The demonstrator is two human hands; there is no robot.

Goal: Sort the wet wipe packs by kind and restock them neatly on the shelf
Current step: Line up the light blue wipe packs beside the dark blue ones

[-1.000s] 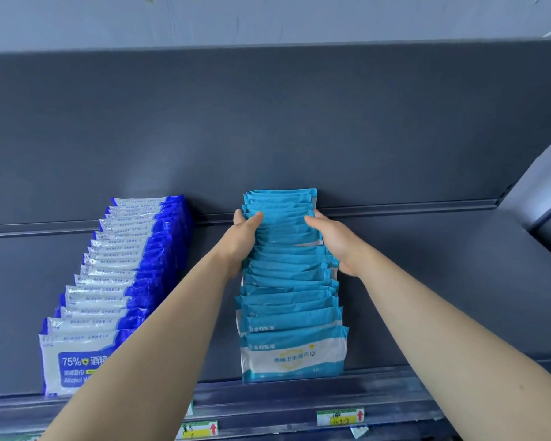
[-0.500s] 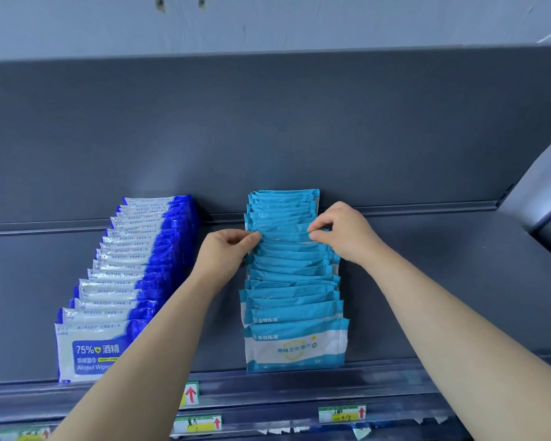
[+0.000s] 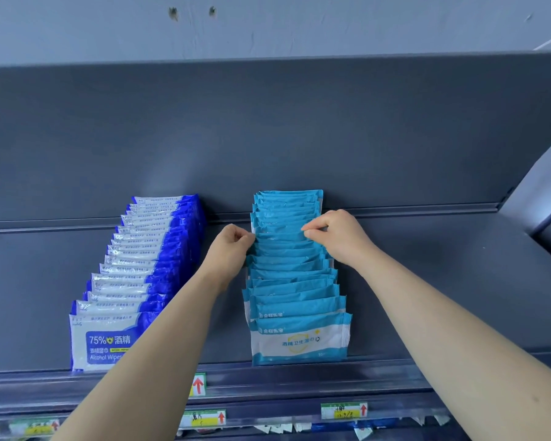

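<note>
Fingers (image 3: 312,230) curled on left hand (image 3: 228,249) and right hand (image 3: 342,240), pinching opposite edges of one teal pack (image 3: 280,234) mid-row, frame centre. Best lifted evenly both sides, then seated flush with neighbours.

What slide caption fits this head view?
Left hand and right hand pinch teal wipe packs mid-row, beside the blue alcohol wipes.
</note>
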